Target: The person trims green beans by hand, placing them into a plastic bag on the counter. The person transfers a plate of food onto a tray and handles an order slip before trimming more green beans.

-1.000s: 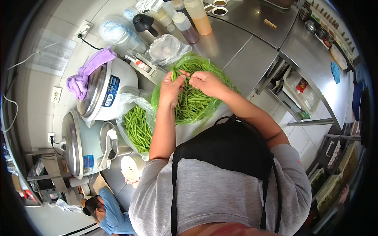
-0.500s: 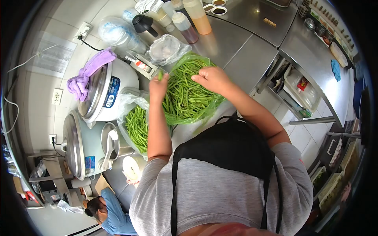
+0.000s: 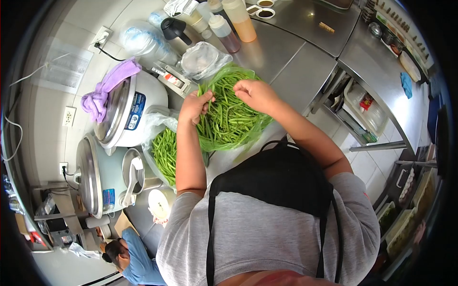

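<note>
Green beans (image 3: 234,117) fill a green plastic bag (image 3: 222,144) standing open on the steel counter. At the bag's left side, my left hand (image 3: 194,106) is closed around a few green beans that stick up past its fingers. Over the right part of the bag is my right hand (image 3: 255,95), its fingers curled together; what it pinches, if anything, is too small to make out. A clear plastic bag (image 3: 151,125) with more green beans (image 3: 166,155) stands left of my left forearm.
Two large cookers (image 3: 155,90) (image 3: 112,167) line the left wall, one with a purple cloth (image 3: 107,88). Beyond the bags are squeeze bottles (image 3: 241,21) and a plastic-wrapped container (image 3: 202,59). A person in blue (image 3: 138,257) is at lower left. Another steel table (image 3: 381,71) stands right.
My hands were together over the green bag, then moved apart. My left hand went left toward the clear bag and has come back slightly, turned over; my right hand stays over the beans.
</note>
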Motion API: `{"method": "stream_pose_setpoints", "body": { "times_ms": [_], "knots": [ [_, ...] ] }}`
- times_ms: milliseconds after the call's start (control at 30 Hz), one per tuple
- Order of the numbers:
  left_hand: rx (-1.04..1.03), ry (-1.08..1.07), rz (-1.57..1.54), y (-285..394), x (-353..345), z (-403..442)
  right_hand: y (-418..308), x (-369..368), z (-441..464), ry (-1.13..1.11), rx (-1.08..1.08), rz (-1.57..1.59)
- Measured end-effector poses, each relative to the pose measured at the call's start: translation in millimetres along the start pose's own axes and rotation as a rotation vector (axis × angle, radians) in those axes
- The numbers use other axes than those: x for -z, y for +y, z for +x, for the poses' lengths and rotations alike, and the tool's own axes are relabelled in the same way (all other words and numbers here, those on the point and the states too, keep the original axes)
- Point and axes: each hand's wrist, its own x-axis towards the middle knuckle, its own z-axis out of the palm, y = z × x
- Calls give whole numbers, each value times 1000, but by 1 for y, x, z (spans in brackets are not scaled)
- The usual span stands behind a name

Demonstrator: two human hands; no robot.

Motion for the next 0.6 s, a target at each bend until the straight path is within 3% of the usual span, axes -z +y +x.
{"method": "stream_pose_setpoints", "body": {
  "times_ms": [100,400,500,600],
  "knots": [
    [49,-168,-42,6,-4,-5,-11,-2,2,185,154,-54],
    [36,-265,68,3,-14,-8,-10,4,5,66,398,-446],
    [31,-281,1,2,-22,-9,-11,-4,3,158,326,-489],
    [7,-361,-93,-5,-35,-10,-8,-16,2,229,99,-311]
  ]
}}
